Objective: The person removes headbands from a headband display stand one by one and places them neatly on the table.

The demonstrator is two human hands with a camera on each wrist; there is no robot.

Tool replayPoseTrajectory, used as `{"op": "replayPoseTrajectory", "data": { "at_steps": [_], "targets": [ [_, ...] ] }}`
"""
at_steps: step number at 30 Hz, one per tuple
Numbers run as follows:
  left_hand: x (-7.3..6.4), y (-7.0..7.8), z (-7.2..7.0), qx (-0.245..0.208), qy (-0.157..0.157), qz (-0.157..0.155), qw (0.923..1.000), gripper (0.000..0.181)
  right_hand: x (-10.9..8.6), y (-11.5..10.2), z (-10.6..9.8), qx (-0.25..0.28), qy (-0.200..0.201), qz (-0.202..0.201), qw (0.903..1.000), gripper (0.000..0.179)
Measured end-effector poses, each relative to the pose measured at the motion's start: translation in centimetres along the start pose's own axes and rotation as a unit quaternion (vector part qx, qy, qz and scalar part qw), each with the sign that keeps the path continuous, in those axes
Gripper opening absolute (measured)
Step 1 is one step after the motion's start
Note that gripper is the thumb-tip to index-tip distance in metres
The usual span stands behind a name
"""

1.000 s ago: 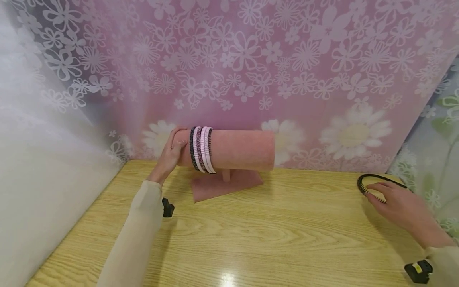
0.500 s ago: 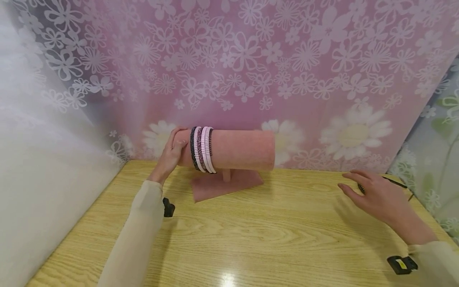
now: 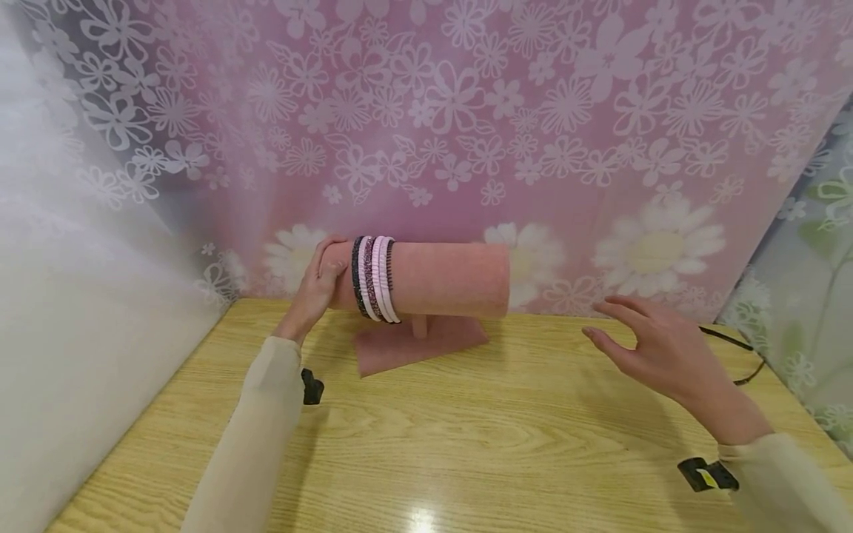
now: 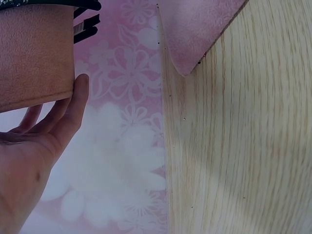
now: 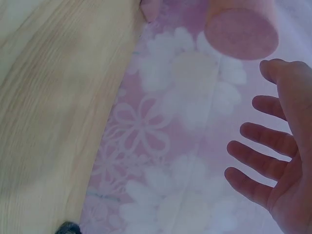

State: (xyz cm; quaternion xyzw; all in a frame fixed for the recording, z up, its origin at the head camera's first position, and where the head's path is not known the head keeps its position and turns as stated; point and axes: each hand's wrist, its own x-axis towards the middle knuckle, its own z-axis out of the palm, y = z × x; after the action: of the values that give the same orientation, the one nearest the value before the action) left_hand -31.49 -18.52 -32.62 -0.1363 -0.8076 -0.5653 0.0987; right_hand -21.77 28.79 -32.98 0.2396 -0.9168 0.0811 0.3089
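In the head view, my left hand (image 3: 313,289) grips the left end of a pink velvety headband display stand (image 3: 453,277), thumb in front and fingers over the top. Several headbands (image 3: 375,280) circle the stand's roll close to that hand: black glittery, pale pink, dark pink sparkly and whitish ones. The left wrist view shows the fingertips (image 4: 82,85) against the roll's end. My right hand (image 3: 666,355) hovers over the table with spread fingers and holds nothing. Behind it a black headband (image 3: 728,338) lies on the table, partly hidden by that hand.
The stand's flat pink base (image 3: 420,346) rests on a wood-grain table (image 3: 453,437). A pink flowered curtain (image 3: 426,111) hangs close behind, a white sheet (image 3: 100,296) borders the left side and a green flowered one (image 3: 806,296) the right.
My right hand has moved left, away from the black headband at the table's right end, which stays there. My left hand still holds the stand in the same place.
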Motion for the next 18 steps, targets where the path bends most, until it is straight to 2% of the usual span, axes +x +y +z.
{"op": "replayPoseTrajectory", "data": {
  "at_steps": [8, 15, 18],
  "targets": [
    [-0.1, 0.0, 0.0, 0.001, 0.001, -0.002, 1.0000, 0.042, 1.5, -2.1, 0.6, 0.034, 0.051, -0.044, 0.9971, 0.049],
    [1.3, -3.0, 0.0, 0.027, 0.024, 0.024, 0.9991, 0.046, 3.0, -3.7, 1.3, 0.058, 0.083, -0.067, 0.9926, 0.052],
    [1.4, -3.1, 0.1, 0.021, 0.024, 0.029, 0.9991, 0.047, 3.7, -4.4, 1.5, 0.068, 0.089, -0.073, 0.9910, 0.052]
  ]
}}
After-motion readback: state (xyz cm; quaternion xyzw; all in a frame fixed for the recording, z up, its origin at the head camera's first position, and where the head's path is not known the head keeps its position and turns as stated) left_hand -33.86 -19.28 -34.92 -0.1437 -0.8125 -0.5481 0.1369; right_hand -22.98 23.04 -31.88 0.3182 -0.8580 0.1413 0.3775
